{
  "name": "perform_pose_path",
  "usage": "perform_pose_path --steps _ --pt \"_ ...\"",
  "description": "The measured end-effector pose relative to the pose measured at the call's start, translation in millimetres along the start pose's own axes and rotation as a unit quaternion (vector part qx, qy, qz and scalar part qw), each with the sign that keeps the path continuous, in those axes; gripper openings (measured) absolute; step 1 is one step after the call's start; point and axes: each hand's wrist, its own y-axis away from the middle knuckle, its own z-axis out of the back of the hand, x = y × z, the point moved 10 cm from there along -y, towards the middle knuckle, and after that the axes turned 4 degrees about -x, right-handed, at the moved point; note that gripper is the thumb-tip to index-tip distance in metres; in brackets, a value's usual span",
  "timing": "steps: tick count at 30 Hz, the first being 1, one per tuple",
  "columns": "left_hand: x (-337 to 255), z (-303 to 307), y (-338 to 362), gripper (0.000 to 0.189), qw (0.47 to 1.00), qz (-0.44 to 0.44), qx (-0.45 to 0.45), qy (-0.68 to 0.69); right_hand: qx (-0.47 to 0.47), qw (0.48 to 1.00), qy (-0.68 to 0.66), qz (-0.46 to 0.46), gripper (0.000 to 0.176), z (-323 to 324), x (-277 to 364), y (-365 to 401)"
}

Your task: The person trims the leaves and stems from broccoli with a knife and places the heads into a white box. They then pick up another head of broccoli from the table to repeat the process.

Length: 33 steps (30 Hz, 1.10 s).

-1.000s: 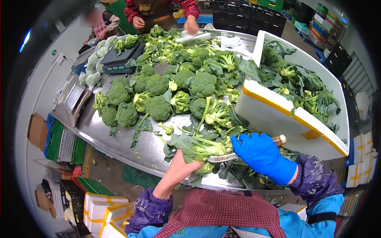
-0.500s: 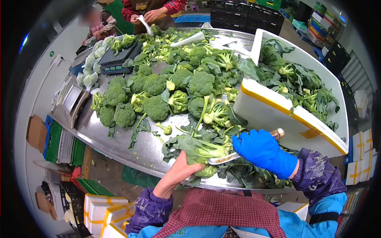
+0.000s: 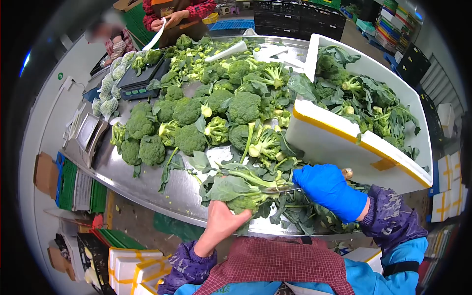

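The left hand [image 3: 221,219] was closed around a broccoli head [image 3: 238,195] at the near edge of the steel table [image 3: 147,182], leaves hanging over the rim. The right hand [image 3: 327,189], gloved in blue, was clenched on a knife [image 3: 280,188], its blade against the stalk. A white box [image 3: 334,142] stood just beside it on the right; the broccoli pile [image 3: 196,113] crowded behind, with bare steel open only to the left.

You have one view only. The head camera rides above your chest and faces forward and down along the bench [image 3: 179,192]. Its fisheye lens curves the frame edges. Your left hand [image 3: 222,221] and right hand [image 3: 327,190] sit close, low in frame. The bench's far end lies at the top.
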Motion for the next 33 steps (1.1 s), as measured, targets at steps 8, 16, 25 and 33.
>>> perform_pose_path --steps 8,16,25,33 --pt "4 0 -1 0.056 0.998 0.052 -0.007 0.042 -0.042 0.998 0.045 -0.014 0.005 -14 -17 -8" --pt "27 -13 -2 0.066 0.974 0.131 0.043 0.178 -0.005 0.999 -0.034 -0.017 0.004 -44 -24 -6" --pt "21 -8 2 0.084 0.932 0.152 0.142 0.298 0.026 0.996 -0.027 -0.079 0.004 -75 -78 30" --pt "39 31 -66 0.061 0.768 0.171 -0.056 0.615 0.200 0.947 -0.222 -0.116 0.024 -60 -47 29"
